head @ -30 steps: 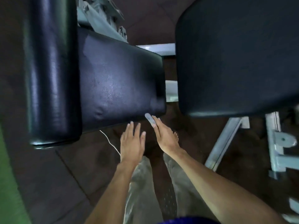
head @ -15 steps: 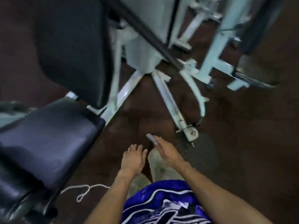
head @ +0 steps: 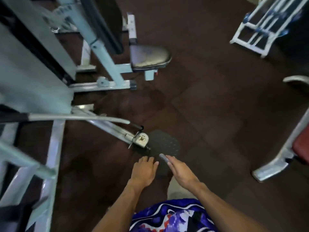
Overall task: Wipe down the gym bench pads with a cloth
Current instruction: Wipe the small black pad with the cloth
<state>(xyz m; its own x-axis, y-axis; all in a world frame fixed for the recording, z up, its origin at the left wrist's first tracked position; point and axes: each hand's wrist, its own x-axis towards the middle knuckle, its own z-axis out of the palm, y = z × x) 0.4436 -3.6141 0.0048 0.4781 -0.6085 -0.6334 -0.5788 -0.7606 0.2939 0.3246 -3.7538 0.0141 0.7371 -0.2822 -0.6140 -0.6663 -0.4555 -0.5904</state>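
My left hand (head: pixel 144 170) hovers flat, palm down, over the dark brown floor and holds nothing. My right hand (head: pixel 179 170) is stretched out beside it, also empty, with a grey cover (head: pixel 163 157) on one fingertip. The hands are a small gap apart. A small dark seat pad (head: pixel 150 56) sits on a pale blue machine frame (head: pixel 107 56) well ahead of both hands. No cloth shows in either hand. A blue and purple patterned fabric (head: pixel 172 216) lies at my waist, between my forearms.
A grey metal bar (head: pixel 78 117) and a floor bracket (head: pixel 142 138) jut out from the left machine, just ahead of my left hand. A white rack (head: pixel 250 36) stands at the far right. A red pad on a grey frame (head: pixel 301 144) sits at the right edge.
The view has swung away from the black bench pads, which have left the frame, towards open floor and other machines. Both hands keep the same outstretched pose.
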